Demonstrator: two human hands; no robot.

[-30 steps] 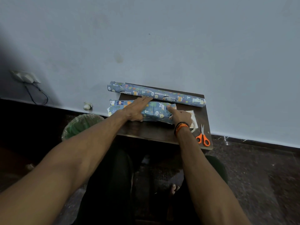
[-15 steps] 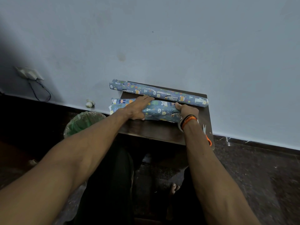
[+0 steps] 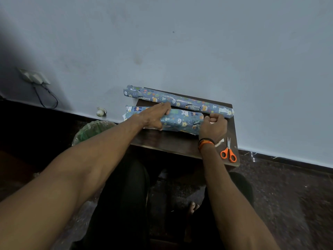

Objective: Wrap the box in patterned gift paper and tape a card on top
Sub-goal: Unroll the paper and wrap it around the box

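Observation:
The box [image 3: 180, 120], covered in blue animal-patterned gift paper, lies lengthwise on a small dark wooden table [image 3: 173, 141]. My left hand [image 3: 155, 117] lies across its top near the left half, fingers stretched toward the far edge, pressing the paper down. My right hand [image 3: 213, 126] is at the box's right end with fingers curled, pinching the loose paper there. A roll of the same gift paper [image 3: 180, 101] lies behind the box along the wall. A sliver of something white [image 3: 219, 142] shows beside my right wrist; I cannot tell what it is.
Orange-handled scissors [image 3: 228, 153] lie at the table's right front corner. A green bin with a clear liner [image 3: 91, 130] stands on the floor left of the table. A wall socket with a cable [image 3: 36, 78] is far left.
My right hand has shifted from the front right of the box up to its right end and curled onto the paper. The scissors show again. My left hand stays pressed on top.

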